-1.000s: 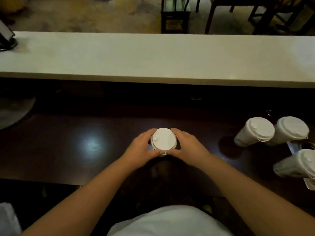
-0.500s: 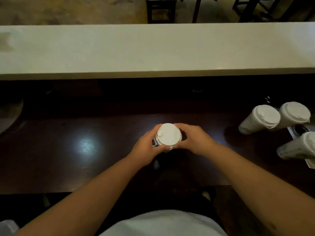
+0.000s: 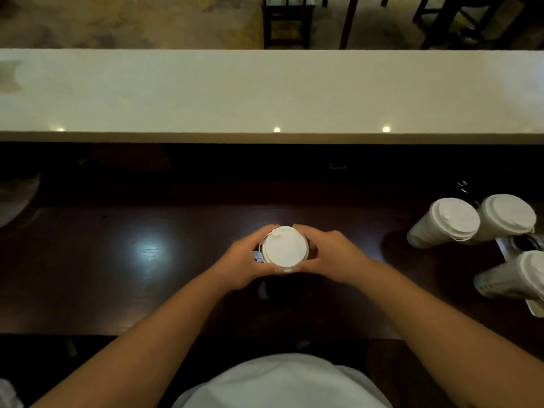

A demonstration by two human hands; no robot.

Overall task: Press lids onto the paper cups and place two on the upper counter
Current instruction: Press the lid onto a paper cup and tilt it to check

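A paper cup with a white lid [image 3: 284, 245] stands upright on the dark lower counter [image 3: 117, 266], straight ahead of me. My left hand [image 3: 245, 262] wraps its left side and my right hand [image 3: 332, 257] wraps its right side, with both thumbs at the lid's near rim. The cup body is mostly hidden under the lid and my fingers. The pale upper counter [image 3: 265, 92] runs across the view beyond, with nothing standing on it.
Three more lidded paper cups stand at the right: one [image 3: 444, 223], one behind it [image 3: 504, 217] and one at the frame edge [image 3: 521, 278] beside a metal tray [image 3: 506, 248]. Chairs and table legs [image 3: 287, 22] are past the upper counter.
Both hands have stayed clasped around the cup, with fingers shifting slightly around the lid's rim. My head view has moved a little; the cup stays in place.
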